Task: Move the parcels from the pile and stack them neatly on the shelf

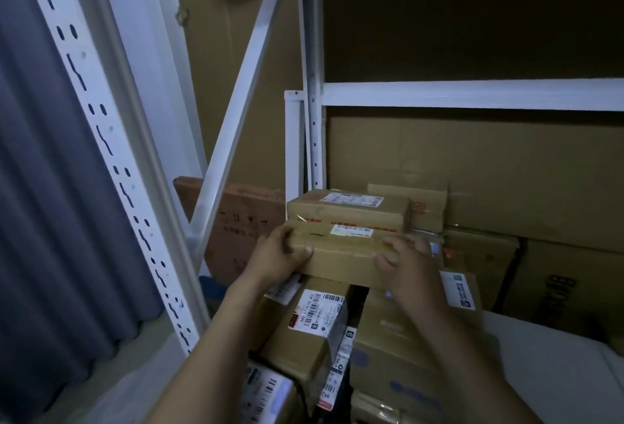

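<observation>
This is a dim parcel storeroom. White slotted steel racking (pixel 101 139) with a cross beam (pixel 472 94) frames the space. Taped cardboard parcels (pixel 347 212) with barcode shipping labels (pixel 319 310) are piled together. Big cardboard sheets (pixel 506 170) stand behind them, and a grey curtain (pixel 50 221) hangs on the left.

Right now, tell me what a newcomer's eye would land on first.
The left hand and right hand, at centre, grip the ends of a flat brown parcel. Behind it sits a second parcel, under a white shelf beam. A white slotted post slants down the left side.
</observation>
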